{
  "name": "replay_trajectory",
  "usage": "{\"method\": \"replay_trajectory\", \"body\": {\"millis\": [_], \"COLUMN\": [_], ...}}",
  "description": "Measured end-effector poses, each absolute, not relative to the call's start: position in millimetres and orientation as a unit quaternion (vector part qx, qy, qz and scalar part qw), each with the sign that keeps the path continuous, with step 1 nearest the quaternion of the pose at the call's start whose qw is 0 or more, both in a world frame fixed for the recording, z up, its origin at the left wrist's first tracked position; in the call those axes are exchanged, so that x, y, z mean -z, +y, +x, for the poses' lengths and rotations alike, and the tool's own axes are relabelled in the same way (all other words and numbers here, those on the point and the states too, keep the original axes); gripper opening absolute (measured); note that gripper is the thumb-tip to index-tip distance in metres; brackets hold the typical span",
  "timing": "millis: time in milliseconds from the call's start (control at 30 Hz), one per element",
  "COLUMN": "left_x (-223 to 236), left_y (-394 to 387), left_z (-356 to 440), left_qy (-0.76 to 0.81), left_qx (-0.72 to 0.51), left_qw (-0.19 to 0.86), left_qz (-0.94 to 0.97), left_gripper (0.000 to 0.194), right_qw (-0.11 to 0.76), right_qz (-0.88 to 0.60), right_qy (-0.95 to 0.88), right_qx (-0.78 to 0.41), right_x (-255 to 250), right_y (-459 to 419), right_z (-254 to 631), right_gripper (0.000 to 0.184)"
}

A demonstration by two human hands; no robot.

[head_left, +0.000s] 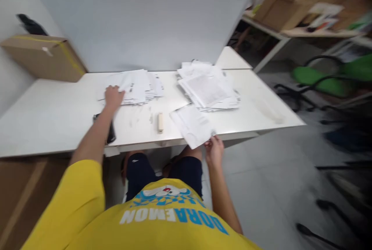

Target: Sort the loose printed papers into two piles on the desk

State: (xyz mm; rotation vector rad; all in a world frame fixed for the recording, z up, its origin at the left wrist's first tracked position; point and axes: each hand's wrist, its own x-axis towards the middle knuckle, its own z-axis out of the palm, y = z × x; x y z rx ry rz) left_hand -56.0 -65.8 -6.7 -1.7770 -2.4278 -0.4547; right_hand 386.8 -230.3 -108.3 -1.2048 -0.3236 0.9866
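Slanting paper [193, 125], lengthwise toward right hand [214, 150]

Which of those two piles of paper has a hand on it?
The left pile, nearer the cardboard box: the left hand rests on its edge; no hand touches the right pile.

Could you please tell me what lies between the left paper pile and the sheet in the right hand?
In the head view, a small cream block-like object lies on the white desk there, with faint grey marks to its left.
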Motion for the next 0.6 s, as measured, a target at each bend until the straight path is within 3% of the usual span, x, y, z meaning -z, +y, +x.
{"method": "replay_trajectory", "body": {"millis": [267,467,600], "left_x": [-31,-10,22], "left_y": [-72,-143,-203], "left_z": [-15,108,175], "left_qy": [-0.722,-0.498,-0.351], "left_qx": [0.328,0.237,0.151], "left_qw": [0.073,0.067,0.045], "left_qz": [-0.605,-0.831,-0.923], "left_gripper": [0.053,0.052,0.039], "right_qw": [0.703,0.676,0.666], "right_qz": [-0.506,-0.517,-0.505], "right_qy": [-0.161,-0.182,-0.175], "right_qx": [-0.473,-0.493,-0.521], "right_x": [123,120,107], "right_y": [-246,-252,-263], "right_z": [369,377,383], "right_gripper": [0.031,0.037,0.044]}}
